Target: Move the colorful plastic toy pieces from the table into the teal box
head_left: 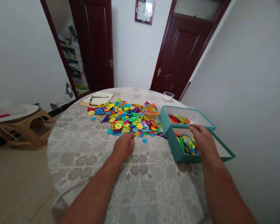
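Note:
A pile of colourful plastic gear-shaped pieces (128, 119) lies spread on the round table (88, 155). My left hand (124, 146) rests on the cloth just below the pile, fingers curled under, next to a loose blue disc (144, 140). My right hand (203, 140) lies over the nearer teal box (177, 149), which holds more pieces; its fingers reach to the rim and are bent down. A second teal box (164, 119) behind it holds a few pieces.
A small clear tub of pieces (150, 109) stands beside the boxes. Glasses (98, 99) lie on a notebook at the far left of the table. A clear cup (168, 95) is at the back. A wooden stool (23, 124) stands left. White wall runs close on the right.

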A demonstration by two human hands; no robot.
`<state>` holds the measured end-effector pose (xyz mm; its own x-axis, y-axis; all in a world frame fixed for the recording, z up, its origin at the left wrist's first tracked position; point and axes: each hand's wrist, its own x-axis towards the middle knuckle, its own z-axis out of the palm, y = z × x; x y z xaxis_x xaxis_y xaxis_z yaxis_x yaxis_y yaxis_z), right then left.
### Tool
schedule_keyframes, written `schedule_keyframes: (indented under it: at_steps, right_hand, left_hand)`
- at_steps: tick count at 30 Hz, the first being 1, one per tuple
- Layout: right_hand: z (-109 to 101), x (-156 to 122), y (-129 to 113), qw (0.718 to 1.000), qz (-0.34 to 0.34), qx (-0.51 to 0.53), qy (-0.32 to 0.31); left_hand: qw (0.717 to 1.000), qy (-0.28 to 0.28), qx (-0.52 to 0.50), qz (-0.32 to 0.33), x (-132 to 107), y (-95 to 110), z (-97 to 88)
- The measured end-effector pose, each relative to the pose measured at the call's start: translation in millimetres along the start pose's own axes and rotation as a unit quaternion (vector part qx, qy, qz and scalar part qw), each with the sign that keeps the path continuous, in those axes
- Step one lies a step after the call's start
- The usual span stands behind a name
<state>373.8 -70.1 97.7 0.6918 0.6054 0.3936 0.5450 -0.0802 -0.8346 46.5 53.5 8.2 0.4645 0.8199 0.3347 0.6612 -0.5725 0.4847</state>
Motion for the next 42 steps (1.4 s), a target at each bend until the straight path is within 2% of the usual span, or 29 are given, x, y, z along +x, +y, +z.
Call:
schedule_keyframes:
  at_steps: [2,3,5,7,9,13,17,22,24,28,32,35,38,42]
  right_hand:
    - [8.5,-13.9,-14.0,0.999,-0.033,-0.042,-0.002]
    - [15.7,-22.4,-22.8,0.997,-0.056,-0.052,-0.026]
    - [36.5,-40.4,-38.6,0.982,-0.116,-0.075,-0.126]
    - [64.5,-57.0,-46.3,0.944,-0.174,-0.104,-0.261]
    - [95.8,-70.2,-44.1,0.903,-0.200,-0.154,-0.347]
    - [145.8,-82.3,-26.2,0.865,-0.191,-0.270,-0.378]
    - [162.5,-78.4,-17.4,0.860,-0.166,-0.294,-0.383]
    - [156.7,-73.5,-19.5,0.855,-0.175,-0.272,-0.405]
    - [154.5,-75.4,-20.8,0.848,-0.187,-0.297,-0.397]
    - [153.9,-80.3,-24.0,0.815,-0.187,-0.398,-0.377]
    - [141.0,-79.2,-33.6,0.811,-0.189,-0.411,-0.371]
    - [110.7,-70.3,-43.8,0.827,-0.203,-0.398,-0.340]
    - [66.4,-50.0,-46.3,0.860,-0.216,-0.390,-0.247]
    - [11.3,-15.0,-31.4,0.859,-0.230,-0.439,-0.126]
  left_hand:
    - [1.000,0.027,0.005,-0.014,1.2,-7.4,-2.3]
    - [0.999,0.049,0.007,-0.021,2.3,-12.0,-3.7]
    - [0.994,0.100,0.013,-0.035,4.8,-21.6,-6.7]
    - [0.987,0.150,0.025,-0.055,7.1,-30.4,-10.4]
    - [0.978,0.190,0.036,-0.076,8.7,-37.1,-14.1]
    - [0.970,0.219,0.046,-0.095,9.8,-43.8,-16.5]
    - [0.975,0.197,0.061,-0.086,9.3,-48.5,-8.5]
    - [0.985,0.138,0.084,-0.067,10.0,-55.5,1.8]
    - [0.986,0.127,0.089,-0.065,10.8,-56.4,3.0]
    - [0.987,0.113,0.091,-0.065,11.7,-53.2,2.1]
    - [0.990,0.090,0.099,-0.050,10.5,-46.7,0.0]
    - [0.989,0.080,0.114,-0.042,9.4,-41.0,-1.3]
    - [0.990,0.064,0.118,-0.028,8.6,-34.2,-2.5]
    - [0.994,0.041,0.101,-0.012,7.7,-25.4,-4.5]
